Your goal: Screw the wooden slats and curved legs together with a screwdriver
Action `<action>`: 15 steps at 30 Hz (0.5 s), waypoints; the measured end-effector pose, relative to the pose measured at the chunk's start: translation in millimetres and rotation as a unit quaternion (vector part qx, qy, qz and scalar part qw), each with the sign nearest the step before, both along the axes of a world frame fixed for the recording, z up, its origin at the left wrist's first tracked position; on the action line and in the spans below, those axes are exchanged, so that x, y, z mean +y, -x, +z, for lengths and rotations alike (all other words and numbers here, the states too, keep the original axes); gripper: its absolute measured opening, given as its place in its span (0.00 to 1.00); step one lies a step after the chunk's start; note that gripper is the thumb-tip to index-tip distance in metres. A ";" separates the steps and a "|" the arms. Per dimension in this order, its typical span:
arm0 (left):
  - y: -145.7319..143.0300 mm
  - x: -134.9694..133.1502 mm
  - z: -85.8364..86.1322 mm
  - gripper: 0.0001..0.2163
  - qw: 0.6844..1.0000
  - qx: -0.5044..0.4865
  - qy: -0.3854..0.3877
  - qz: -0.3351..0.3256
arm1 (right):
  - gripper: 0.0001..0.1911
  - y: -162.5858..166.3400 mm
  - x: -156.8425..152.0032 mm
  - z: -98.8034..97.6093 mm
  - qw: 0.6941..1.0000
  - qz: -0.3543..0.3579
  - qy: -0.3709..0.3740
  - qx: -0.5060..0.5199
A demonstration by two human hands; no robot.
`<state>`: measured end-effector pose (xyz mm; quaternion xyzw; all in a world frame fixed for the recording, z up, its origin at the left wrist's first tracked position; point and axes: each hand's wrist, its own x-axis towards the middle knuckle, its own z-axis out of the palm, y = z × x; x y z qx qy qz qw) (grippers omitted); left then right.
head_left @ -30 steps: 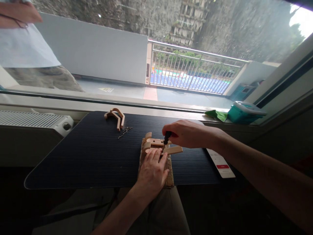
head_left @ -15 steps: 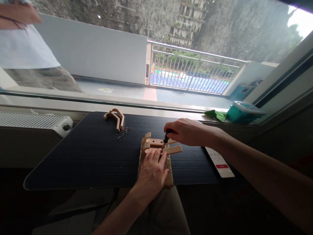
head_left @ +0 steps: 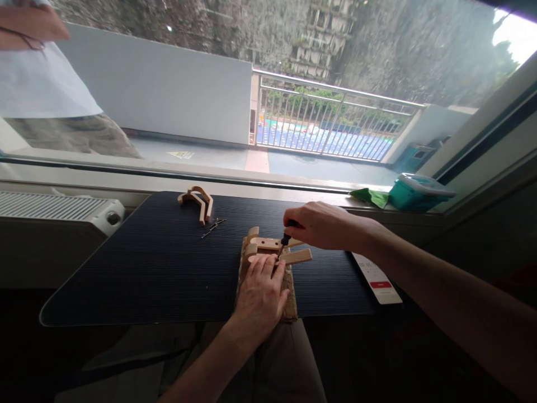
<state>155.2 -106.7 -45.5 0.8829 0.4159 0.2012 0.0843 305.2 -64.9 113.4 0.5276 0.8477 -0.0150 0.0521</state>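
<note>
My right hand is closed around the black handle of a screwdriver. The screwdriver tilts slightly, its thin shaft pointing down to the wood beside my left fingertips, where the tip is hard to see. My left hand lies over the nearer curved wooden piece, fingers stretched out and pressing on it, thumb apart. Behind it sits a similar wooden piece with dark holes. Both rest on a rough-edged wooden block at the table's front edge. My left hand covers much of the block.
On the dark table lie two bent wooden pieces and several screws. A phone lies under my right forearm. A teal box and a green cloth are by the window. Outside stands a person.
My right hand has shifted very slightly to the right on the screwdriver handle. My left hand and the wooden pieces stay in place.
</note>
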 end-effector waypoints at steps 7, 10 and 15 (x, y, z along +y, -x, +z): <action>0.1 0.2 -0.4 0.24 1.000 0.000 0.001 0.001 | 0.15 -1.5 1.1 1.5 1.000 0.002 0.001 0.004; 0.0 0.0 0.5 0.24 1.000 0.002 0.007 0.001 | 0.14 -1.4 0.5 1.8 0.999 0.024 0.010 0.019; -0.5 -0.1 1.1 0.23 1.000 0.003 0.010 0.001 | 0.16 0.6 0.0 -1.1 1.000 -0.006 -0.011 0.002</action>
